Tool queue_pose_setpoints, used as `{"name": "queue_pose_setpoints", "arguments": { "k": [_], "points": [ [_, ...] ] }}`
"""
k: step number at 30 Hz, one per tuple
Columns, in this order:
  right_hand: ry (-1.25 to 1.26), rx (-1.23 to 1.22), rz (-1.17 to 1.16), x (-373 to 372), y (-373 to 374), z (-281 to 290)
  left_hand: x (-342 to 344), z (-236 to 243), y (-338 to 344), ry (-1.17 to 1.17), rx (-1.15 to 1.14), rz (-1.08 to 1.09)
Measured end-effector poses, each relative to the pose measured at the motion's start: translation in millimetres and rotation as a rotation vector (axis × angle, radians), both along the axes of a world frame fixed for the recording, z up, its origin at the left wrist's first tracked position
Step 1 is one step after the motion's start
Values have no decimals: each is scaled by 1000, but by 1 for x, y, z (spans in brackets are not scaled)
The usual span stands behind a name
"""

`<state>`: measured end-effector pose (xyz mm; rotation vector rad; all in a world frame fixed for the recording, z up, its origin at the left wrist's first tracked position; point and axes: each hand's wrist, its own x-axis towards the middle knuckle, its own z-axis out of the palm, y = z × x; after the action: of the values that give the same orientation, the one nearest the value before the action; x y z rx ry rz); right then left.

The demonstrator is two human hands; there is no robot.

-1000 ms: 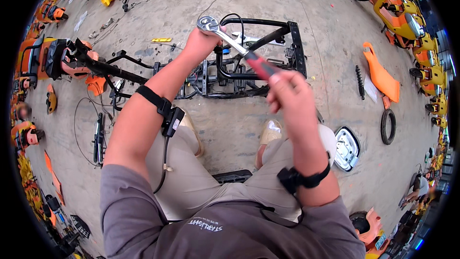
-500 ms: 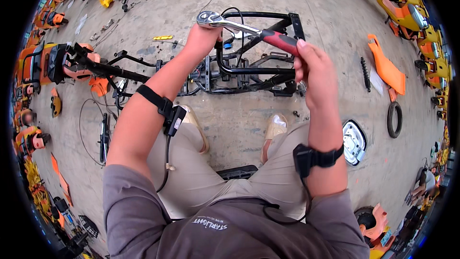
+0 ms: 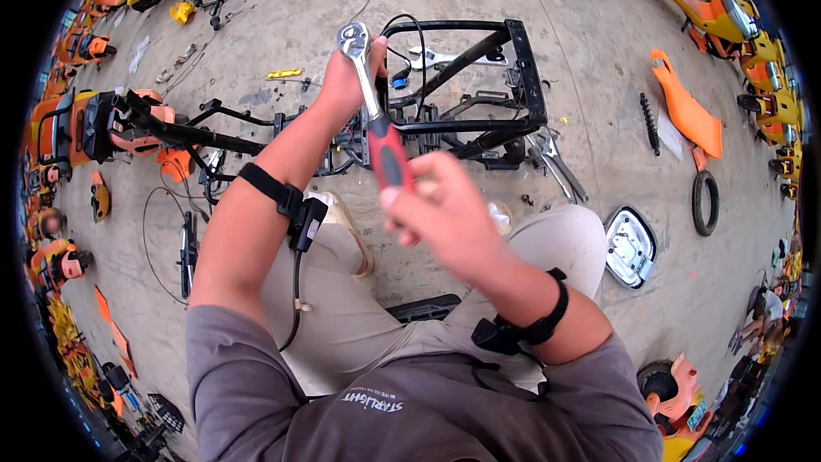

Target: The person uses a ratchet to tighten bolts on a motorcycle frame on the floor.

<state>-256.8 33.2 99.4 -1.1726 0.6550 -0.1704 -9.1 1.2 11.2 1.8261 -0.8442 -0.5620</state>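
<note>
Concrete floor [image 3: 590, 107] spreads beneath the black frame [image 3: 466, 127], between scooters [image 3: 705, 17].

white lettering [image 3: 374, 402] stands across the chest of the person's grey-brown shirt [image 3: 410, 437].

1. a ratchet wrench [image 3: 376, 120] is showing a shiny silver head and shank, joined to a red handle with dark grey inlays.
2. it is slanting in the air over the near side of the frame, head farthest away, handle running back and slightly rightward.
3. the left hand [image 3: 349, 77] is touching the head from below, its fingers partly hidden; the right hand [image 3: 440, 210], a little blurred, is gripping the handle's near end.
4. a black tubular metal frame [image 3: 466, 127] is resting on the floor [image 3: 616, 60], stretching crosswise, its boxy end facing right.
5. the left hand is hiding whether wrench and frame are meeting.
</note>
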Motion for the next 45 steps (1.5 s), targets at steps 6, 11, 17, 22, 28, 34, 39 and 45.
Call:
{"name": "queue_pose_setpoints", "arguments": {
  "k": [6,11,17,22,28,34,39,45],
  "points": [
    [-84,-260,-454,-22,-108,0,11,-14,-10,161,-14,-82],
    [-48,-223,-402,-9,-69,-2,28,-27,5,55,-12,11],
    [-97,173,-74,-5,28,-16,-12,-5,0,-80,-67,83],
    [-94,95,-96,-5,-20,-2,-1,-12,1,188,-225,46],
    [-49,77,-428,-19,-129,-6,2,-6,-4,188,-23,18],
    [-42,31,-145,-20,-29,8,-13,-3,-7,161,-210,92],
    [-54,205,78,-5,12,-5,-5,-11,-4,26,-179,107],
    [-43,-200,-350,-19,-90,12,-4,-2,-6,230,-192,38]
  ]
}}
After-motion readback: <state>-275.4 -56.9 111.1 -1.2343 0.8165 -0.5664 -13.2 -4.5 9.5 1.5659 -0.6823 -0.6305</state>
